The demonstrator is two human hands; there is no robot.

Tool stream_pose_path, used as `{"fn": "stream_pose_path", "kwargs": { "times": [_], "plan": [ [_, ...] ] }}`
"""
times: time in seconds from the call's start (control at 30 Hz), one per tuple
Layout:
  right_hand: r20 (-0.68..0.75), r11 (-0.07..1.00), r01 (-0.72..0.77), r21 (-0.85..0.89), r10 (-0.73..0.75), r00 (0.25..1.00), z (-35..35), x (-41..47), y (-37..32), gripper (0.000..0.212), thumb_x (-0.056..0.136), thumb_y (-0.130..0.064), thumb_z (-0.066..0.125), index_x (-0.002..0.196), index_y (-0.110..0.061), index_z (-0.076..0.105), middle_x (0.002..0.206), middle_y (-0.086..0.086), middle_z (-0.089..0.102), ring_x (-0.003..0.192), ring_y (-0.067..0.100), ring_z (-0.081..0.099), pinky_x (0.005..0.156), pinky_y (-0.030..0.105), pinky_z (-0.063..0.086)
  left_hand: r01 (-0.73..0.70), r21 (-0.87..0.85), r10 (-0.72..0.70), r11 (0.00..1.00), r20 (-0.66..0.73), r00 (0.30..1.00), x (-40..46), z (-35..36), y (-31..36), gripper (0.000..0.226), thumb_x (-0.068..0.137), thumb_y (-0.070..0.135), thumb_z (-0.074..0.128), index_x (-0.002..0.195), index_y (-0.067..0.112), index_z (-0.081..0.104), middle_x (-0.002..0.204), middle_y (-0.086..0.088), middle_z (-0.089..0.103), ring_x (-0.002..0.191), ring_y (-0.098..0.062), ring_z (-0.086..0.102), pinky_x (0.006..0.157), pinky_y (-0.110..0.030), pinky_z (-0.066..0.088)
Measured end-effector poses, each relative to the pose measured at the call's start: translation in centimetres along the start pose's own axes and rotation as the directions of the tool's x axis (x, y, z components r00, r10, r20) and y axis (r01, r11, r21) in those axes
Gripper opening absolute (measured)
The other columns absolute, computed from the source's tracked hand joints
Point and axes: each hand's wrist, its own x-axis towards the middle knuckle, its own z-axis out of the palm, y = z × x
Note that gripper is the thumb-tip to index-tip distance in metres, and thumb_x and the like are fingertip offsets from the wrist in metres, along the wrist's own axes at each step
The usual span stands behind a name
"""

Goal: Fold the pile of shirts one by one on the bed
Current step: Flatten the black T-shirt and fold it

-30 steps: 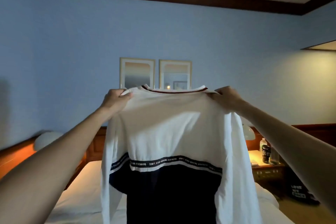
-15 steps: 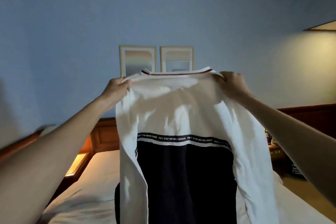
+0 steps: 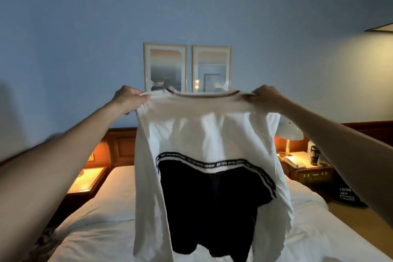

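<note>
shirt [image 3: 204, 134] hanging between hands, left hand [image 3: 129, 99] grip, right hand [image 3: 265, 98] grip at shoulders

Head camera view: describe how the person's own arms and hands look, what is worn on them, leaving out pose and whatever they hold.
Both arms are bare along all that shows; no sleeve, cuff or glove is visible. The left hand and the right hand carry no ring, watch or bracelet that can be made out. The room is dim, so fine marks cannot be judged. The near forearms look broad at the picture's edges, an effect of the wide-angle lens.
</note>
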Motion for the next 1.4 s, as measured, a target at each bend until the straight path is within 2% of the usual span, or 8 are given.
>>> {"fn": "stream_pose_path", "kwargs": {
  "times": [0.1,0.2,0.3,0.4,0.8,1.0,1.13,1.4],
  "plan": [
    [-0.049,0.999,0.034,0.032,-0.033,0.998,-0.4,0.4,-0.1,0.047,0.098,-0.041,0.054,0.079,-0.001,0.067,0.080,0.016,0.063,0.086,0.034,0.054,0.071,0.037,0.039,-0.024,0.057,0.029,0.998,-0.099,0.995,-0.5,-0.1,0.1,0.029,0.092,0.036,0.067,0.095,0.009,0.077,0.098,-0.011,0.072,0.101,-0.026,0.065,0.073,-0.025,0.039],
    [-0.030,0.999,0.016,0.032,-0.015,0.999,-0.8,0.7,-0.1,0.038,0.098,-0.036,0.055,0.083,-0.004,0.069,0.083,0.015,0.062,0.084,0.030,0.054,0.064,0.033,0.035,0.054,-0.031,-0.057,0.998,-0.094,0.994,-0.4,-0.4,0.1,0.031,0.089,0.039,0.070,0.103,0.011,0.076,0.082,-0.008,0.066,0.070,-0.023,0.062,0.057,-0.024,0.041],
    [-0.001,0.996,-0.027,0.090,0.027,1.000,-1.1,0.7,-0.1,0.031,0.101,-0.027,0.050,0.085,-0.007,0.067,0.083,0.014,0.060,0.079,0.027,0.054,0.053,0.025,0.037,0.146,-0.246,-0.153,0.958,-0.013,0.988,-0.7,-0.3,0.7,0.026,0.088,0.026,0.075,0.107,0.010,0.067,0.096,-0.007,0.068,0.052,-0.014,0.068,0.041,-0.020,0.048],
    [-0.058,0.979,-0.015,0.201,0.028,0.998,-0.9,0.6,0.1,0.031,0.102,-0.021,0.041,0.090,-0.007,0.066,0.085,0.016,0.061,0.078,0.030,0.056,0.055,0.027,0.039,0.178,-0.533,-0.177,0.827,0.054,0.983,-1.2,0.0,1.2,0.024,0.093,0.012,0.069,0.114,0.004,0.060,0.111,-0.012,0.066,0.063,-0.021,0.074,0.059,-0.028,0.061],
    [0.018,0.989,0.027,0.149,-0.030,0.999,3.0,-4.1,1.8,0.031,0.104,-0.023,0.044,0.082,-0.010,0.062,0.108,0.028,0.064,0.106,0.041,0.056,0.076,0.035,0.034,0.156,-0.212,-0.199,0.965,-0.200,0.959,-6.0,3.6,-4.0,0.019,0.094,0.025,0.058,0.085,0.013,0.070,0.060,-0.001,0.058,0.035,-0.002,0.056,0.037,-0.015,0.045],
    [0.213,0.959,-0.072,0.275,0.012,0.977,10.1,-11.4,3.6,0.022,0.102,-0.026,0.048,0.104,-0.019,0.068,0.102,0.005,0.056,0.091,0.018,0.051,0.071,0.025,0.034,0.385,-0.480,-0.420,0.788,0.036,0.907,-11.8,7.1,-10.9,0.015,0.102,0.016,0.051,0.113,0.014,0.060,0.082,-0.013,0.065,0.046,-0.017,0.068,0.048,-0.028,0.059],
    [0.427,0.873,-0.229,0.431,0.026,0.904,14.8,-17.5,2.5,0.034,0.102,-0.032,0.049,0.098,-0.004,0.068,0.081,0.007,0.057,0.061,0.014,0.049,0.040,0.017,0.036,0.520,-0.444,-0.581,0.730,-0.002,0.814,-14.4,6.9,-17.3,0.016,0.092,0.011,0.054,0.083,0.019,0.065,0.093,-0.017,0.071,0.061,-0.026,0.071,0.054,-0.031,0.061],
    [0.606,0.498,-0.440,0.747,-0.238,0.759,18.4,-24.3,-5.8,0.057,0.088,-0.039,0.062,0.104,0.015,0.059,0.094,0.022,0.064,0.086,0.032,0.057,0.080,0.046,0.043,0.448,-0.421,-0.589,0.788,-0.305,0.749,-10.0,0.8,-20.3,0.011,0.083,0.025,0.068,0.080,0.016,0.074,0.093,-0.010,0.075,0.078,-0.023,0.071,0.077,-0.043,0.061]
  ]
}}
